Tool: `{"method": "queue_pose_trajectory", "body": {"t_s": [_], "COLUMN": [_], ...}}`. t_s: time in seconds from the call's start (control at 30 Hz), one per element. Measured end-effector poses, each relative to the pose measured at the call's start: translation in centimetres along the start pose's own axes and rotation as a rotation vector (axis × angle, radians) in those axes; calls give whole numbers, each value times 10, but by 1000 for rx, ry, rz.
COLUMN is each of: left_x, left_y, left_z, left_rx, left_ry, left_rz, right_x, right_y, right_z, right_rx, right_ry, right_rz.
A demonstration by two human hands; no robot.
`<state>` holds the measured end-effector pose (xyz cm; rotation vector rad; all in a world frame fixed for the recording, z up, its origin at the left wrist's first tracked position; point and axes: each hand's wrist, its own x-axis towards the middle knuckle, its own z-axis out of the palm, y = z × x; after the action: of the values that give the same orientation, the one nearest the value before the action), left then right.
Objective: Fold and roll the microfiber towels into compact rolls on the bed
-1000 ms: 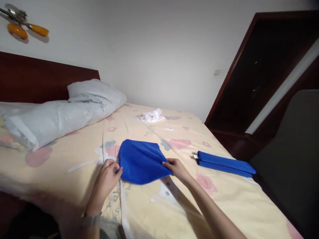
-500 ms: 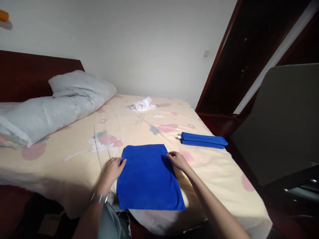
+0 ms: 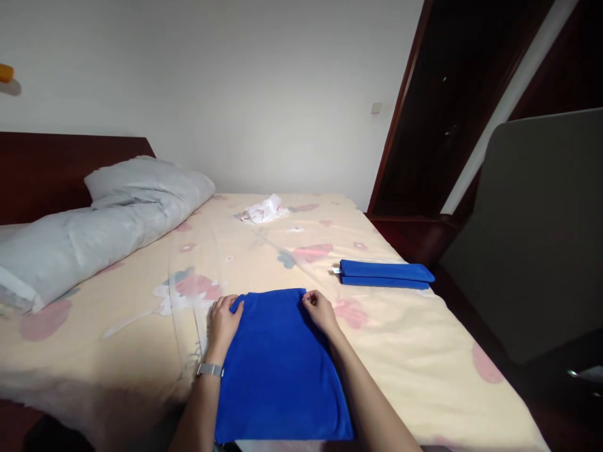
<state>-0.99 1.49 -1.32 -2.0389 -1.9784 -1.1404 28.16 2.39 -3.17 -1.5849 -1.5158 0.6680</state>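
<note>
Now your left hand (image 3: 223, 321) and right hand (image 3: 320, 311) each pinch a far corner of the blue cloth (image 3: 281, 367), its long axis running toward you.

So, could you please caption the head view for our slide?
Both hands, left hand and right hand, pinch the far corners of a blue cloth on a bed.

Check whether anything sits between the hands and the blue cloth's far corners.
Nothing visible does. The left hand and right hand are already on the far corners of the cloth, which lies flat on the bed. The folded cloth lies apart, to the right.
</note>
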Motion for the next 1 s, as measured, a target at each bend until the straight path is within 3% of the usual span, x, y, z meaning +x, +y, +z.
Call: {"method": "queue_pose_trajectory", "body": {"t_s": [0.2,0.43,0.73,0.9,1.0], "left_x": [-11,-43,-126,-170,-194], "left_y": [13,34,50,60,61], "left_z": [-16,-58,-117,-134,-138], "left_rx": [-12,-201,-520,-551,-575], "left_ry": [80,79,-19,-172,-216], "left_rz": [44,142,48,122,100], "right_x": [-2,-13,-53,-73,-79], "right_y": [7,7,-11,-25,-40], "right_z": [2,-3,-19,-14,-19], "right_rx": [30,89,13,-92,-129], "right_ry": [24,-1,15,-113,-213], "right_rz": [-67,-245,-394,-450,-465]}}
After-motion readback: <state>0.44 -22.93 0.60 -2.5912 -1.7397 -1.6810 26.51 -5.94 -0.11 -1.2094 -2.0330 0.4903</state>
